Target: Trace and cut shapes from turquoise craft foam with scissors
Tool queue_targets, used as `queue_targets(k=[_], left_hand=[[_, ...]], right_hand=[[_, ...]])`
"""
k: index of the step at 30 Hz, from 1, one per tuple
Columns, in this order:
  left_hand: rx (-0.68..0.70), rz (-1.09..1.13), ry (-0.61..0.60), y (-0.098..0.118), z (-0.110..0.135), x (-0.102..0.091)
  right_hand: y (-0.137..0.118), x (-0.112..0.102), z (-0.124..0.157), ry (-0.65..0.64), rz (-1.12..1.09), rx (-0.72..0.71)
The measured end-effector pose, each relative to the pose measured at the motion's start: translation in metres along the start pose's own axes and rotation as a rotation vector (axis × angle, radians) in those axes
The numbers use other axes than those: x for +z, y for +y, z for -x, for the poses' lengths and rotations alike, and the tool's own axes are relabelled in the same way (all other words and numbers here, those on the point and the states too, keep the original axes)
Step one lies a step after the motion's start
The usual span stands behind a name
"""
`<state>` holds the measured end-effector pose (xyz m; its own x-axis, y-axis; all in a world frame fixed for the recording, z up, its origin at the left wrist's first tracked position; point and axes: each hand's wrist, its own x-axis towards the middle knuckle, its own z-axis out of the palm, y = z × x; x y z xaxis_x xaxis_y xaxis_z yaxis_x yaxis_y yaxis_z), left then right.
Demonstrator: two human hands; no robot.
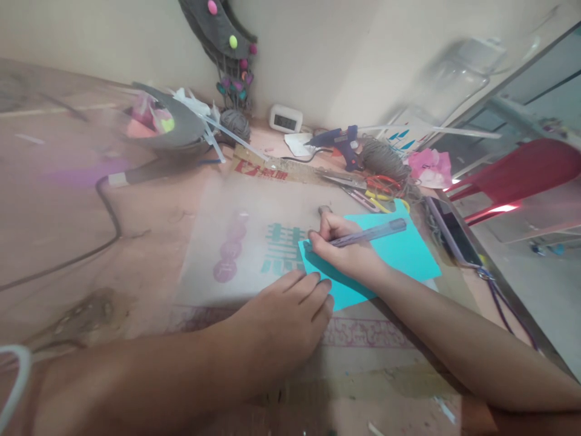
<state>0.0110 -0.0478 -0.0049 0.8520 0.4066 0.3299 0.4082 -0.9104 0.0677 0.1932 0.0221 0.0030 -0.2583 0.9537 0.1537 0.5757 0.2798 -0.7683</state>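
My right hand (347, 245) grips a greyish-purple pen (374, 232), its tip end down at the left corner of a bright turquoise sheet of paper (403, 251). The pen's tip is hidden by my fingers. Lying flat at the sheet's lower left edge, my left hand (295, 312) has its fingers stretched out and holds nothing. Under the paper is a whitish printed sheet (209, 242) with green and purple characters, taped to the table.
Behind are a blue glue gun (349, 145), grey yarn (384, 158), orange-handled scissors (358, 180), a white digital clock (285, 118) and a grey bowl-like holder (181, 124). A phone (454, 230) lies by the right edge. Beyond stands a red chair (521, 175). A cable (111, 209) crosses the left.
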Motion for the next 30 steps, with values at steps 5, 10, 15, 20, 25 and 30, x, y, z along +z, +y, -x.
queue_targets(k=[5, 10, 15, 20, 25, 30], left_hand=[[-0.016, 0.02, 0.006, 0.001, 0.001, 0.002], [-0.031, 0.025, 0.007, 0.001, 0.0, 0.001], [-0.034, 0.034, -0.018, 0.001, -0.001, -0.002], [-0.027, 0.051, -0.017, 0.0, -0.001, -0.002], [-0.013, 0.06, -0.001, 0.0, -0.001, -0.001], [-0.019, 0.059, -0.022, 0.0, -0.002, -0.001]], right_hand=[[-0.001, 0.0, -0.001, -0.007, 0.033, -0.017], [-0.001, 0.0, 0.001, -0.037, 0.026, -0.023], [-0.001, 0.0, 0.001, -0.076, -0.034, -0.015], [-0.002, -0.001, 0.0, -0.028, -0.006, -0.03], [0.003, -0.002, -0.001, 0.009, -0.012, -0.057], [0.009, -0.006, 0.0, 0.055, -0.033, -0.051]])
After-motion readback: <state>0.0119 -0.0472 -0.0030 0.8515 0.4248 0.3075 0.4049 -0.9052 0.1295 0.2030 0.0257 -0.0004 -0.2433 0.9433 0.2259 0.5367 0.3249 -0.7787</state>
